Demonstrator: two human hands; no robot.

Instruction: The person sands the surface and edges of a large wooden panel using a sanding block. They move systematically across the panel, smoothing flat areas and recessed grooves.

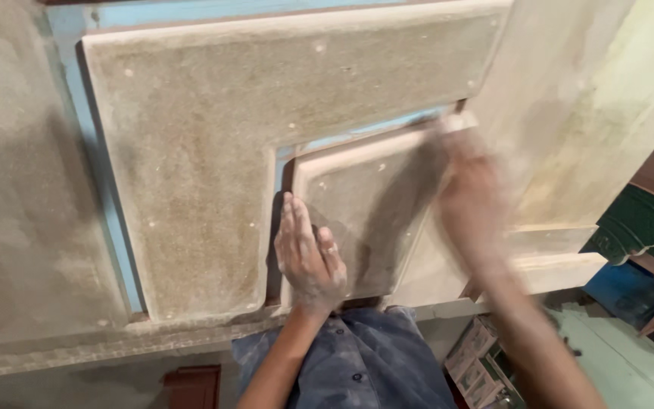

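A small square dusty panel (365, 204) with a rounded raised edge lies tilted in the notch of a large L-shaped dusty panel (191, 136). My left hand (309, 254) rests flat on the small panel's near left corner, fingers together, a ring on one finger. My right hand (472, 198) is blurred by motion at the small panel's right edge; I cannot tell whether it grips anything. Both hands are coated in pale dust.
The panels lie on a dust-covered work surface (24, 227) with a blue strip (115, 227) showing beneath. A pale board (592, 106) stands at the right. Small boxes (478, 363) sit on the floor below, and a blue and green object (637, 250) is at far right.
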